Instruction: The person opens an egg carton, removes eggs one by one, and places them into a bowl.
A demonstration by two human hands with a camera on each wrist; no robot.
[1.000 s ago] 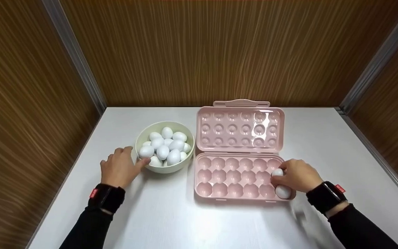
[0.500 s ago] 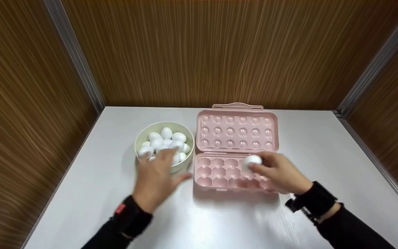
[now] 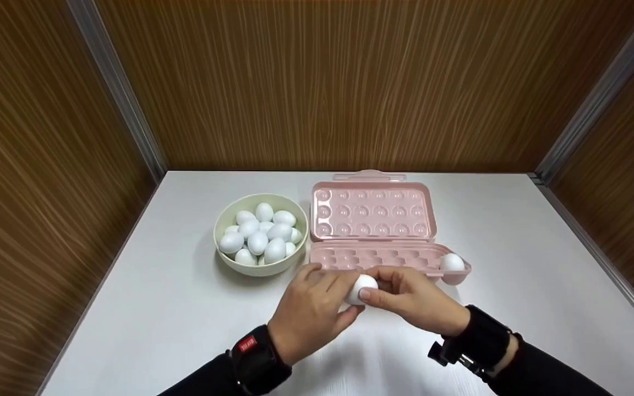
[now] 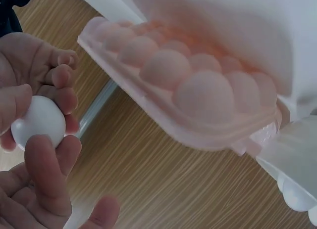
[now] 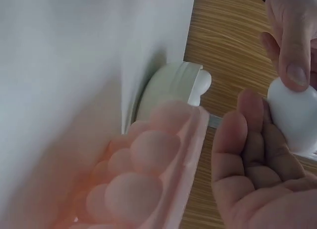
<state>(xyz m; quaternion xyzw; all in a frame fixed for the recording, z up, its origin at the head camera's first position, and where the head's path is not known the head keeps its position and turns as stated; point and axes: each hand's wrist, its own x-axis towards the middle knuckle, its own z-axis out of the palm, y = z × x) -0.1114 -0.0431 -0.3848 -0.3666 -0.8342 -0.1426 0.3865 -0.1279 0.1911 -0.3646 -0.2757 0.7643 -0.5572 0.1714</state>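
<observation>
1. Closest to us, our left hand (image 3: 309, 312) and our right hand (image 3: 416, 300) meet over the near part of the white table (image 3: 157, 319), both on one smooth white egg (image 3: 361, 289).
2. Our left hand has its fingers curled round the egg from the left, and the left wrist view shows its fingertips (image 4: 47, 155) pressed on the shell.
3. Our right hand pinches the same egg from the right, thumb (image 3: 375, 295) against its near side; in the right wrist view a fingertip (image 5: 296, 73) sits on top of it.
4. That egg sits in the air just in front of the pink plastic egg carton (image 3: 383, 258), near its front edge and left of its middle.
5. Black sleeves and dark wrist straps run back towards us from both hands.
6. A little further out, the carton's tray holds a second white egg (image 3: 452, 263) in its right end cup.
7. Left of the carton, just beside it, stands the pale green round bowl (image 3: 228, 263) heaped with white eggs (image 3: 259, 236).
8. Behind the tray the carton's dimpled pink lid (image 3: 372, 214) lies open.
9. Furthest off, brown wood-grain walls (image 3: 322, 82) close in the table on three sides.
</observation>
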